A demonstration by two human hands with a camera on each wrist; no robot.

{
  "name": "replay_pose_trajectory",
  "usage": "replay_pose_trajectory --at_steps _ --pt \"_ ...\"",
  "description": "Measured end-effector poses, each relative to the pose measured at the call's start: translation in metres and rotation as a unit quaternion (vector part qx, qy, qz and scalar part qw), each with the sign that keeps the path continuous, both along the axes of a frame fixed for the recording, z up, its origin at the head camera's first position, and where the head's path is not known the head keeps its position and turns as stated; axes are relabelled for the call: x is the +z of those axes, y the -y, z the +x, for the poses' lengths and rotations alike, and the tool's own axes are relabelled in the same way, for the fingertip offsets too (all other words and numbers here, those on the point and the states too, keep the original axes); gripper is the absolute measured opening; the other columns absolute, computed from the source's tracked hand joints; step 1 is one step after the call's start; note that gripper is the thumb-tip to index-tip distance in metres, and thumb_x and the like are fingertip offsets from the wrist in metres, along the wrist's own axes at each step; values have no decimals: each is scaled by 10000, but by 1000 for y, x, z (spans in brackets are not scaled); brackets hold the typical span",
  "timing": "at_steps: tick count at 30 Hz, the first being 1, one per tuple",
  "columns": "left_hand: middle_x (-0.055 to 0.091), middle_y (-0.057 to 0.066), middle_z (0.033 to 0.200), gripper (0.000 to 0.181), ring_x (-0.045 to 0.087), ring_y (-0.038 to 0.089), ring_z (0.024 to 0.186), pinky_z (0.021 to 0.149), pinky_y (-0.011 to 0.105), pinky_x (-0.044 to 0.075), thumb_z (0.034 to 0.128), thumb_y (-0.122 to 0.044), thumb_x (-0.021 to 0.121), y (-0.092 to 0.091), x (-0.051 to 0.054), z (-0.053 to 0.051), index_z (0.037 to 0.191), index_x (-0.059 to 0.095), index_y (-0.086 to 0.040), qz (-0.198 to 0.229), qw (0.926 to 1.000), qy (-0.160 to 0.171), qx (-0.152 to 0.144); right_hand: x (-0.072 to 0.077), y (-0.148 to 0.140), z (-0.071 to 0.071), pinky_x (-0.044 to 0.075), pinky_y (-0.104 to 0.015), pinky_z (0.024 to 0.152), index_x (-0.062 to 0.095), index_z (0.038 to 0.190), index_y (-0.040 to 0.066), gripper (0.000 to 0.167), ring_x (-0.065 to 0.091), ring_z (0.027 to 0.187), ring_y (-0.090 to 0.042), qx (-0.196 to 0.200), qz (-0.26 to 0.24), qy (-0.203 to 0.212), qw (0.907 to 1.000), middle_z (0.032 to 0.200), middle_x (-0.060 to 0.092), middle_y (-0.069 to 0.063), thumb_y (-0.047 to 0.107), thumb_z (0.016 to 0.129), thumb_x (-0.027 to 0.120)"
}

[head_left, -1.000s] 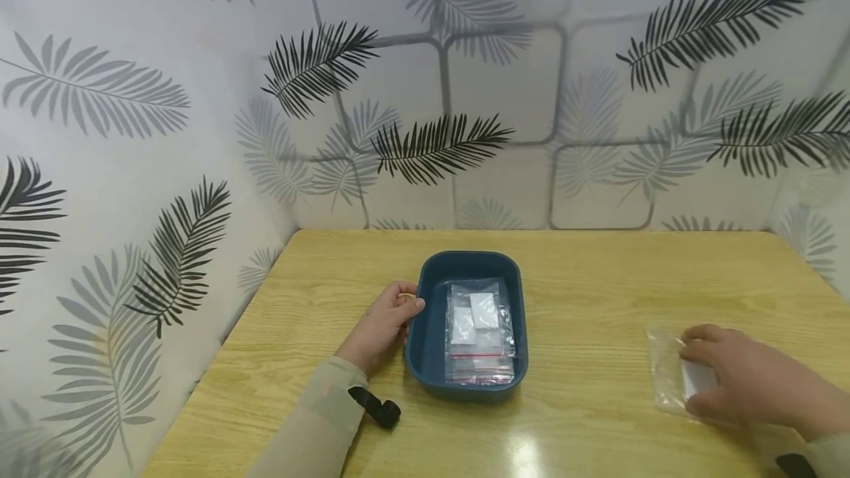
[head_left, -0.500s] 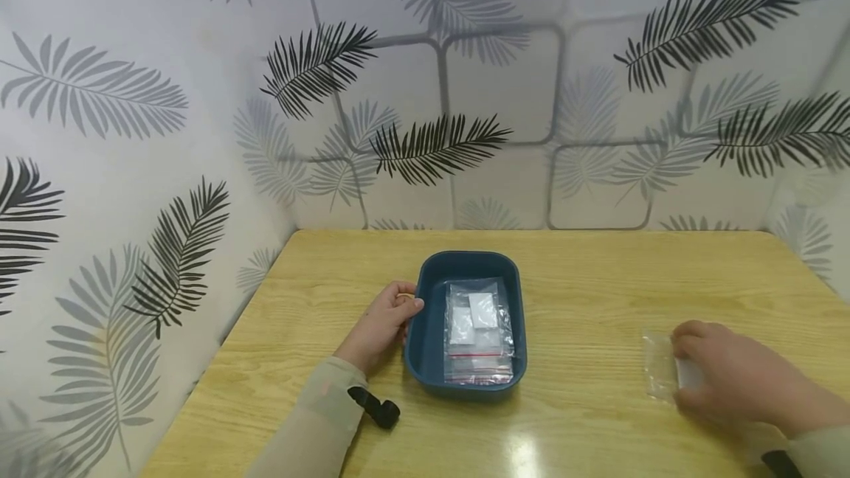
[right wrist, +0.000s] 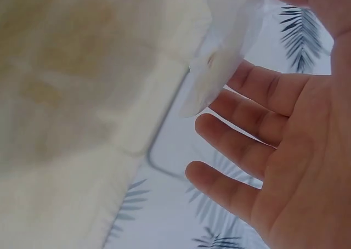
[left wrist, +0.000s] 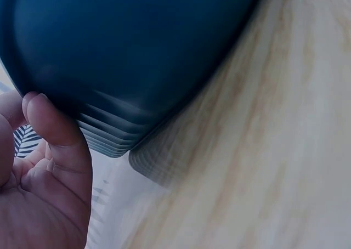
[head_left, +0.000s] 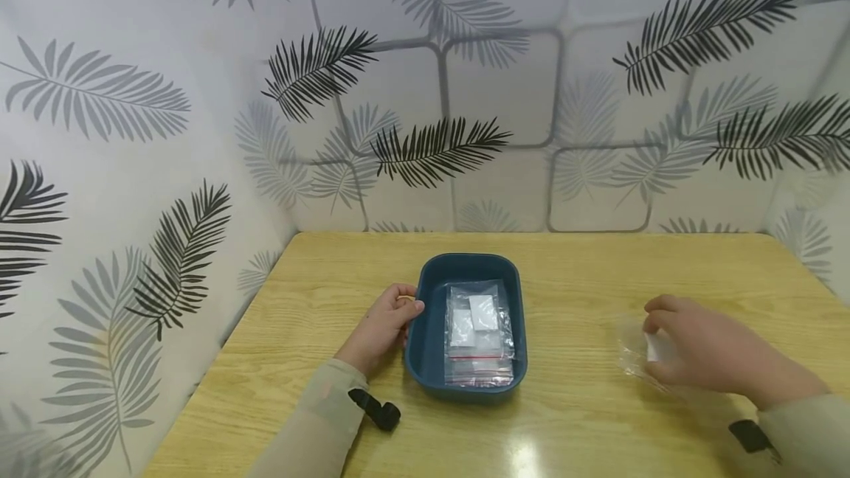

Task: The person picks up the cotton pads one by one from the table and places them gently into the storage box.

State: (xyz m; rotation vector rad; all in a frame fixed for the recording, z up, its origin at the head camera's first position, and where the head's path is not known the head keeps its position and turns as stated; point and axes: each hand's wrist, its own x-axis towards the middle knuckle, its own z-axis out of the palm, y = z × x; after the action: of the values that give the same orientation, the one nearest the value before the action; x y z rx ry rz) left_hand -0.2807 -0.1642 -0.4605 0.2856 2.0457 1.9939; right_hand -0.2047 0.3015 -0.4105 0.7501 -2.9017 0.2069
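Observation:
A dark blue plastic bin (head_left: pixel 473 265) stands on the table, several clear zip bags (head_left: pixel 479 344) with white cards stacked inside. My left hand (head_left: pixel 380 324) holds its left wall near the rim, thumb on top and fingers outside. In the left wrist view the thumb (left wrist: pixel 55 123) presses against the blue wall. Off to the right, my right hand (head_left: pixel 710 352) pinches another clear plastic bag (head_left: pixel 631 360) with something white in it, lifted off the table. Up close in the right wrist view, the bag (right wrist: pixel 225 46) hangs by the fingertips, while the lower fingers (right wrist: pixel 225 188) are spread loosely.
The light wooden table (head_left: pixel 571 419) meets a patterned wall (head_left: pixel 498 94) at its back edge and another wall (head_left: pixel 99 205) on the left. A black strap (head_left: pixel 378 410) sits on the left sleeve, and a similar one (head_left: pixel 750 435) on the right.
My right hand has moved left and slightly up, taking the bag with it off the table. My left hand and the bin stay in place.

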Motion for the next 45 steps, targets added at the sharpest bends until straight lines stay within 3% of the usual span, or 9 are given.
replay_pose_trajectory --at_steps 11,24,34,45 --pt "516 48 808 354 471 160 609 551 267 430 1045 -171 574 0 -1 -1 1338 445 -19 -38 10000 3 -20 29 46 -14 525 -501 867 705 1013 107 403 623 1093 -360 329 -78 -175 9993 1258 612 -156 415 777 816" --pt "519 55 810 382 472 177 613 559 274 436 1046 -198 579 1 0 -1 1353 441 -16 -94 9999 0 -40 48 97 -30 519 -477 871 703 1066 104 428 610 1140 -339 553 -231 -347 9976 1315 596 -137 416 785 785" --pt "515 53 812 370 472 169 602 547 269 432 1037 -200 592 1 0 -4 1341 455 -39 -25 10000 0 -60 55 123 -39 527 -447 816 701 1062 99 447 609 1138 -333 669 -253 -387 9967 1324 596 -140 428 772 789" --pt "518 48 809 367 474 174 611 559 277 437 1036 -214 594 2 -1 -1 1336 461 -49 -149 9999 -40 0 53 150 -45 532 -475 881 713 1088 93 472 621 1102 -310 826 -264 -229 9960 1317 595 -116 453 789 775"
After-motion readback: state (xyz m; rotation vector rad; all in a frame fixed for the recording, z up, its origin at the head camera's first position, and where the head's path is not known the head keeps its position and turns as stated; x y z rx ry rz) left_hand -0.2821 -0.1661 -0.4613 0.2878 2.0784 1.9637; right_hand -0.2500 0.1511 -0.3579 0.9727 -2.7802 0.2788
